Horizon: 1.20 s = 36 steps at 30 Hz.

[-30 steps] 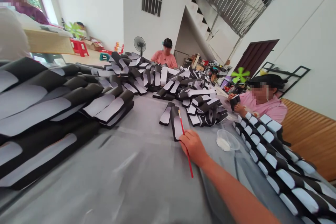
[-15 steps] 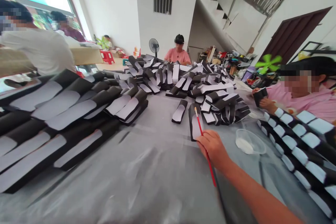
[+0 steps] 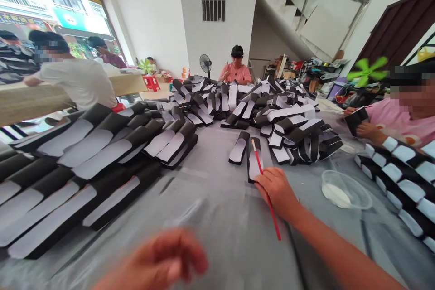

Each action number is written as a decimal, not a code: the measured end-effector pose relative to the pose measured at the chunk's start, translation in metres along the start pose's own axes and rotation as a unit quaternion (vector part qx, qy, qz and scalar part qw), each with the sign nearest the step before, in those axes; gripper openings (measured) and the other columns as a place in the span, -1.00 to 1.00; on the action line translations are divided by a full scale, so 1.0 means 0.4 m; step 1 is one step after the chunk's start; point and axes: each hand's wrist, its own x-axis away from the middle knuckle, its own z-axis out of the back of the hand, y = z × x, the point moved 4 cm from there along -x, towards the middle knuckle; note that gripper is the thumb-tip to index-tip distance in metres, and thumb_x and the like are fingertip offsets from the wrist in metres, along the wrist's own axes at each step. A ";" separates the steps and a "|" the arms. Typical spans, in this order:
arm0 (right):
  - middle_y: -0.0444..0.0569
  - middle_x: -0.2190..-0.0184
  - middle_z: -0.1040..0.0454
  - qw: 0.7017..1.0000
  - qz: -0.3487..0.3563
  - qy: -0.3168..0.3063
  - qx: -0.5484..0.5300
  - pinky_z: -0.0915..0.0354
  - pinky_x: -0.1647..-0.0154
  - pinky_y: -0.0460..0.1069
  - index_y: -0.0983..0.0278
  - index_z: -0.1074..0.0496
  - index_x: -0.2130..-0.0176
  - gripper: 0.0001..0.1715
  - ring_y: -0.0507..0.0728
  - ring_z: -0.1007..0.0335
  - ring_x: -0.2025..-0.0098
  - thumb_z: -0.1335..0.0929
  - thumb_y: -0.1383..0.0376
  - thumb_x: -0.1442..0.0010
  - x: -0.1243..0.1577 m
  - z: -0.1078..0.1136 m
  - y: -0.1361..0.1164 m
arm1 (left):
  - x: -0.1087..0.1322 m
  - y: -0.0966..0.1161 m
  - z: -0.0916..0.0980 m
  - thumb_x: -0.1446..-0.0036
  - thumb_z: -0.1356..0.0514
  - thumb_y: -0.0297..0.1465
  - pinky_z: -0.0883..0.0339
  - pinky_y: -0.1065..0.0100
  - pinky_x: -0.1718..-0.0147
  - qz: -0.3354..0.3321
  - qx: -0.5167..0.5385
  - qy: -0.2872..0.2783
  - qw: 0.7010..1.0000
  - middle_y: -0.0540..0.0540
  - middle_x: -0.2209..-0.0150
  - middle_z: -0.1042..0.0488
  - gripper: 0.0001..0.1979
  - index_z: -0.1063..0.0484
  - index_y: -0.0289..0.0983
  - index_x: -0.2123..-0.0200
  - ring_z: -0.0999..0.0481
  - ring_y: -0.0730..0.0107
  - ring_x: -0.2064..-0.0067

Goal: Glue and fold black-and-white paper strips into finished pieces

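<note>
Head view: gripping red brush [image 3: 274, 218] in right hand [image 3: 280, 192], with fingers closed round handle and bristle end over black-and-white block [image 3: 252, 165] lying on grey table [image 3: 210, 217]. Can't tell about bristle contact. Showing left hand [image 3: 170, 253] low in front, blurred, roughly half open with curled fingers, holding nothing visible. Seeing second block [image 3: 238, 148] just left of first, big pile [image 3: 234, 99] behind, stacked blocks [image 3: 102, 149] far left, clear tub [image 3: 360, 195] with white stuff [image 3: 336, 195] right of right hand.
</note>
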 end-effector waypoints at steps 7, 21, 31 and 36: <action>-0.10 0.50 -0.35 0.997 -0.030 0.065 0.014 -0.18 0.16 0.01 0.25 -0.41 0.35 -0.81 0.11 -0.28 0.28 -0.25 0.37 -0.26 -0.020 0.014 -0.013 | -0.407 0.059 -0.122 0.00 -0.28 -0.24 -0.34 0.29 0.22 0.176 0.302 0.047 0.936 -0.19 0.10 -0.46 -0.71 -0.39 -0.26 0.23 -0.48 0.24 0.11; 0.02 0.24 -0.49 0.990 -0.028 0.139 0.005 -0.27 0.04 0.12 0.26 -0.41 0.14 -0.79 0.19 -0.34 0.05 -0.31 0.44 -0.19 0.003 -0.014 -0.023 | -0.577 -0.007 -0.231 -0.15 -0.08 -0.04 -0.22 0.42 0.44 0.227 0.409 -0.034 0.883 -0.15 0.38 -0.52 -0.51 -0.48 -0.39 0.27 -0.45 0.41 0.41; 0.10 0.04 -0.46 0.987 -0.095 0.132 0.012 -0.26 -0.01 0.19 0.23 -0.33 0.02 -0.68 0.25 -0.28 -0.09 -0.31 0.36 -0.19 0.041 -0.015 0.021 | -0.552 -0.051 -0.243 -0.04 -0.14 0.04 -0.25 0.37 0.42 0.217 0.389 -0.049 0.894 -0.09 0.38 -0.52 -0.51 -0.43 -0.32 0.30 -0.48 0.37 0.43; 0.13 0.07 -0.49 0.992 -0.048 0.116 -0.008 -0.28 0.04 0.17 0.27 -0.35 0.05 -0.70 0.25 -0.33 -0.02 -0.32 0.24 -0.21 0.038 -0.007 0.004 | -0.548 -0.057 -0.242 0.11 -0.33 -0.16 -0.20 0.41 0.46 0.185 0.398 -0.022 0.898 0.03 0.48 -0.44 -0.65 -0.35 -0.28 0.37 -0.42 0.46 0.47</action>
